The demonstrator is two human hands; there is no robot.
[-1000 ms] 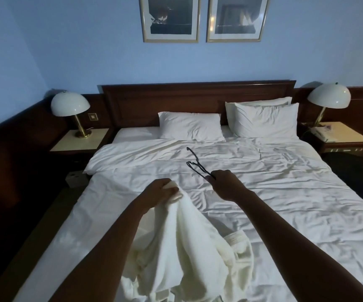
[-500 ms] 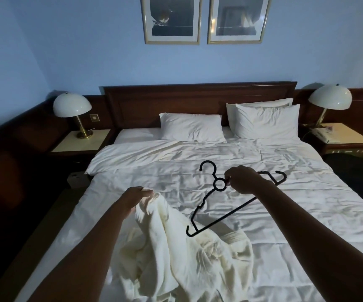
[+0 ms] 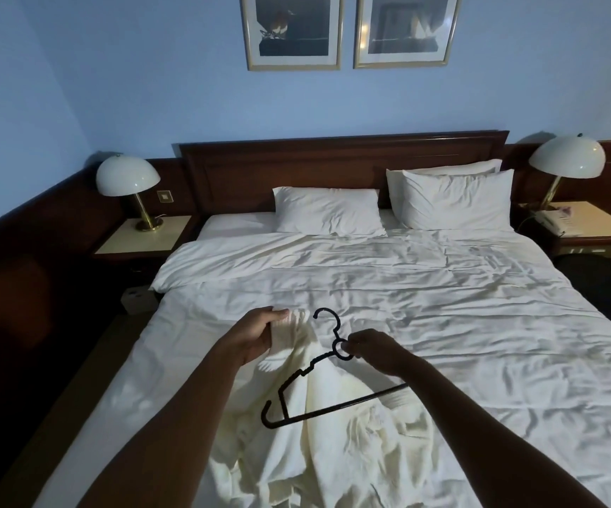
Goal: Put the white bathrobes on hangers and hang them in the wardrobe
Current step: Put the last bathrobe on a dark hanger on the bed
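A white bathrobe (image 3: 337,445) lies bunched on the near part of the bed (image 3: 461,324). My left hand (image 3: 256,335) grips a raised fold of it, lifted above the duvet. My right hand (image 3: 373,350) pinches a black plastic hanger (image 3: 307,401) at its neck, just below the hook. The hanger tilts down to the left over the robe, and its right end is hidden behind my right forearm. No wardrobe is in view.
Two white pillows (image 3: 327,214) lean at the dark wooden headboard (image 3: 340,166). A bedside table with a dome lamp (image 3: 128,177) stands on each side; the right one (image 3: 567,159) also carries a phone. Dark floor runs along the left of the bed.
My right hand has brought the hanger down and left, over the robe. My left hand has lifted its fold of the robe higher and further forward.
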